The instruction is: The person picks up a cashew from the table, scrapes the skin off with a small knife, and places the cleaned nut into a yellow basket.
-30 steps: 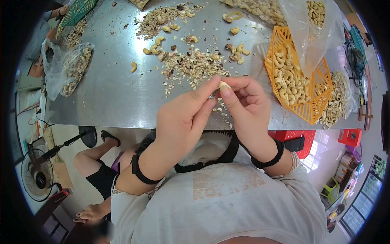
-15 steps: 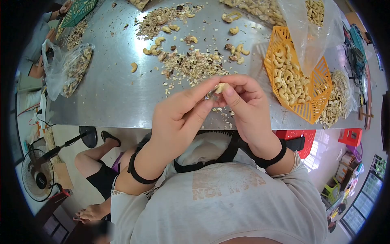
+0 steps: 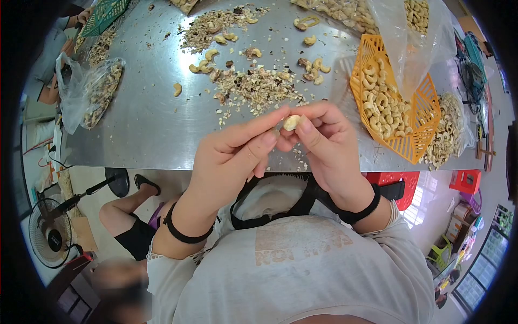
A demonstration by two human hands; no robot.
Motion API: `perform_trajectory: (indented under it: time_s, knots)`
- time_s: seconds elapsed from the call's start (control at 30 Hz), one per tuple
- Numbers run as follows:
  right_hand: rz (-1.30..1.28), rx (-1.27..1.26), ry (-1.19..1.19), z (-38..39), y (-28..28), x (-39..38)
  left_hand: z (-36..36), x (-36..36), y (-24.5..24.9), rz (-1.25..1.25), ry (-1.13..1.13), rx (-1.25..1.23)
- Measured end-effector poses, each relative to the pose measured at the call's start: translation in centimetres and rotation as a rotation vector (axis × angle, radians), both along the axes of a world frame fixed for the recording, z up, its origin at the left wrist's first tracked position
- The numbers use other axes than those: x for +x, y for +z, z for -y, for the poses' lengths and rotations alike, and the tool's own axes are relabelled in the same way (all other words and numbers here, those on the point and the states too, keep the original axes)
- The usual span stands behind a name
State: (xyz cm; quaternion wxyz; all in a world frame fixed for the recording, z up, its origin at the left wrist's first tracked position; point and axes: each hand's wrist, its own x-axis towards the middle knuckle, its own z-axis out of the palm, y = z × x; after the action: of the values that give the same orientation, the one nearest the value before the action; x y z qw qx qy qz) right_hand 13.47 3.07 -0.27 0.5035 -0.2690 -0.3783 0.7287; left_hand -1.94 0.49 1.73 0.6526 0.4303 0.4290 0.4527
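Note:
A pale cashew nut [image 3: 292, 123] is pinched in my right hand [image 3: 332, 148], between thumb and fingers. Close against its left side are the fingertips of my left hand [image 3: 229, 156], thumb and index finger pressed together; whatever lies between them is hidden. Both hands hover over the near table edge. Just beyond them spreads a heap of skin and nut crumbs [image 3: 256, 86]. Several loose cashews [image 3: 204, 67] lie to its left, and a small cluster of cashews [image 3: 315, 69] to its right.
An orange plastic basket [image 3: 423, 127] of cashews stands on the right of the metal table [image 3: 145, 129], beside clear bags of nuts [image 3: 450, 127]. Another nut bag [image 3: 105, 89] lies at left, near a green basket [image 3: 105, 16] and another person's hand [image 3: 83, 15].
My left hand has shifted slightly left and down, and its fingers have turned. More of the cashew shows now, and the small shiny piece formerly seen at my left fingertips is out of sight.

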Motion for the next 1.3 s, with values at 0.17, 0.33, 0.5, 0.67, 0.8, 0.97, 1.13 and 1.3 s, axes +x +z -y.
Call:
perform_trajectory:
  time_s: [0.17, 0.33, 0.5, 0.67, 0.8, 0.97, 1.13, 1.3]
  knots:
    - [-0.064, -0.119, 0.048, -0.1, 0.3, -0.1, 0.0, 0.0, 0.2, 0.019, 0.0, 0.038]
    - [-0.114, -0.173, 0.083, -0.3, 0.1, 0.1, 0.2, 0.1, 0.6, -0.083, -0.009, 0.052]
    - [-0.146, -0.223, 0.126, -0.4, -0.2, 0.3, 0.4, 0.7, 0.1, -0.103, 0.006, 0.131]
    - [-0.173, -0.168, 0.136, -0.5, -0.7, 0.4, 0.4, 0.6, 0.0, -0.154, 0.018, 0.188]
    - [-0.171, -0.196, 0.146, -0.5, -0.6, 0.5, 0.5, 0.2, 0.0, -0.056, -0.005, 0.027]
    - [-0.212, -0.238, 0.155, -0.4, -0.9, 0.4, 0.1, -0.1, 0.1, 0.018, -0.028, -0.053]
    - [-0.008, -0.136, 0.132, -0.4, -0.5, 0.3, 0.0, 0.7, 0.4, -0.131, 0.065, -0.028]
    - [0.116, -0.118, 0.087, -0.1, 0.0, 0.3, 0.0, 0.6, 0.2, -0.195, 0.053, -0.025]
